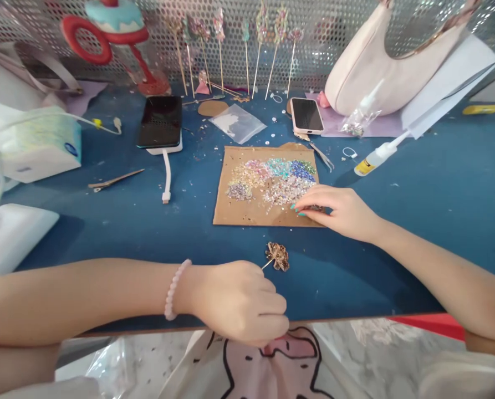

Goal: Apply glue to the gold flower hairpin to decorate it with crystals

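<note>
My left hand [247, 302], with a pink bead bracelet at the wrist, is closed around a thin stick near the table's front edge. A brown and gold flower-like ornament [277, 256] tops that stick, just beyond my knuckles. To the right, my right hand [341, 210] reaches over the right edge of a cardboard sheet [239, 215]. Its thumb and fingertips, with turquoise nails, are pinched close together at the small sequins [284, 191]; whatever lies between them is too small to make out. Piles of pink, yellow, turquoise, blue and silver pieces cover the cardboard.
Behind the cardboard are a plastic bag [239, 123], a phone [307, 115] and tweezers [322, 156]. A glue bottle [378, 158] lies right, a black phone [161, 122] and hair clip [116, 180] left. Several ornamented sticks stand against the metal mesh [239, 66].
</note>
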Demonstrator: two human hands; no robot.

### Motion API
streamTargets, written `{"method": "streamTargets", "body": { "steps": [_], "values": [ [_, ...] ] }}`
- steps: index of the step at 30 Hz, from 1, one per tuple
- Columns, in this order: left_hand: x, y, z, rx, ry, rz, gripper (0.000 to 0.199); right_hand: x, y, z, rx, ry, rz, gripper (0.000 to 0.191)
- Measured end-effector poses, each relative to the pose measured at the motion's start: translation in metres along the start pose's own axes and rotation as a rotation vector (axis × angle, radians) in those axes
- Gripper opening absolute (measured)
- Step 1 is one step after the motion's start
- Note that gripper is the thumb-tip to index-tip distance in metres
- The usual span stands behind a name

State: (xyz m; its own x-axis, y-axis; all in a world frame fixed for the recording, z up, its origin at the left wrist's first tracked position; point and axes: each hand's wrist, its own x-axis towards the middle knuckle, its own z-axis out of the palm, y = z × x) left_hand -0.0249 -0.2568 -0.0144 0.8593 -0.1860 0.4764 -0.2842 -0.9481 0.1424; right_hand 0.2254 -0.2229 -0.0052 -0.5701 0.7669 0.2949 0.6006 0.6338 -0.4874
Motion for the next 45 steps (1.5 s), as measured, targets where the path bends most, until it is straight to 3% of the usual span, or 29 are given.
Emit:
{"method": "streamTargets", "body": {
  "steps": [5,8,11,14,24,30,34,38,45],
  "values": [
    [-0.002,-0.003,0.0,0.043,0.024,0.062,0.034,0.0,0.003,-0.004,-0.045,0.006,-0.006,0.021],
    [-0.003,-0.003,0.0,0.05,0.01,0.06,0.034,0.0,0.012,-0.008,-0.152,0.104,-0.007,0.021],
    [-0.002,-0.001,-0.001,0.033,-0.005,0.06,0.033,0.001,0.025,-0.01,-0.27,0.252,0.088,0.021],
    [0.0,0.001,-0.002,0.016,-0.062,0.026,0.027,0.002,0.037,-0.009,-0.326,0.318,0.204,0.025],
    [-0.004,0.003,-0.001,-0.02,-0.066,0.015,0.027,-0.004,0.065,0.001,-0.49,0.13,0.407,0.041],
    [-0.004,0.002,-0.001,0.0,-0.072,0.02,0.026,-0.004,0.061,-0.011,-0.595,0.098,0.319,0.033],
    [-0.005,0.002,-0.001,0.001,-0.075,0.024,0.025,-0.005,0.058,-0.024,-0.589,0.07,0.35,0.028],
    [-0.005,0.002,0.0,0.001,-0.079,0.026,0.024,-0.008,0.059,-0.033,-0.534,0.029,0.412,0.031],
    [-0.006,0.002,0.0,-0.007,-0.066,0.018,0.025,-0.01,0.067,-0.032,-0.663,-0.019,0.322,0.043]
  ]
}}
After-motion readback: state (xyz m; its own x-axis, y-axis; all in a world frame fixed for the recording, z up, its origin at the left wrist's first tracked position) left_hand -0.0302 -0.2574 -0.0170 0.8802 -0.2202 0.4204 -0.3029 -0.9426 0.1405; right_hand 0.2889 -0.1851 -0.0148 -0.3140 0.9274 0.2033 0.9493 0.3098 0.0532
